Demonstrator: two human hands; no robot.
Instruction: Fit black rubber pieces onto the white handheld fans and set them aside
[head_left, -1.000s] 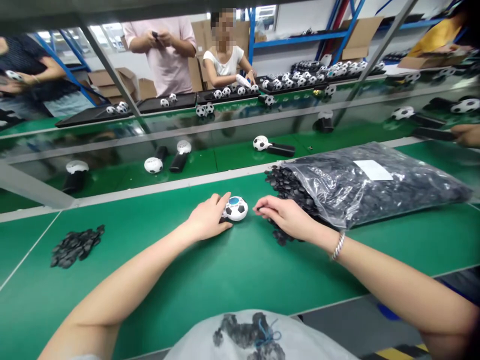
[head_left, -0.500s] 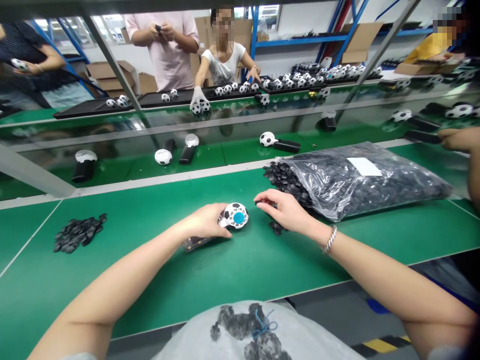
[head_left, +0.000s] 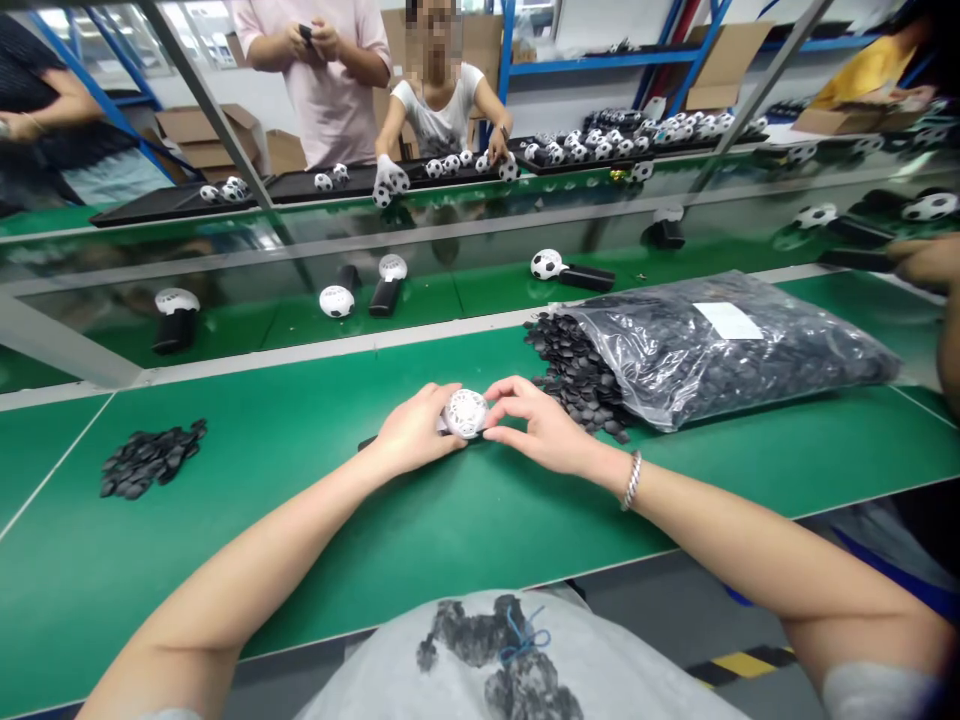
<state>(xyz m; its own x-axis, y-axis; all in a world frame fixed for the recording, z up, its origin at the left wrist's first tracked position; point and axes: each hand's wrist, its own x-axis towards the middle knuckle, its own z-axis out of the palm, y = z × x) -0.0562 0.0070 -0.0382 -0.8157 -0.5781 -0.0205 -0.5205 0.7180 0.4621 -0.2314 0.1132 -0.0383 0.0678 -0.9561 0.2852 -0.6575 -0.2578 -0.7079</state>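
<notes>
A device with a round white head (head_left: pixel 466 414) is held above the green work surface, its dark handle mostly hidden behind my left hand (head_left: pixel 421 428). My left hand is wrapped round it from the left. From the right, the fingertips of my right hand (head_left: pixel 525 420) touch the head's edge; any small piece between them is hidden. A heap of small black pieces (head_left: pixel 585 375) spills from a clear plastic bag (head_left: pixel 735 350) just beyond my right hand. Another pile of black pieces (head_left: pixel 152 458) lies at the left.
Beyond the pale rail (head_left: pixel 300 350), a green conveyor (head_left: pixel 450 290) carries several football-patterned devices (head_left: pixel 546 265). Slanted metal posts (head_left: pixel 67 335) stand at the left. Across the line, people handle items near black trays (head_left: pixel 322 185). Another person's hand (head_left: pixel 926 262) is at the right edge.
The device has turned, so its blue centre no longer shows, only its white face. My right hand has moved left from the black pieces to the head. Conveyor devices have shifted slightly right.
</notes>
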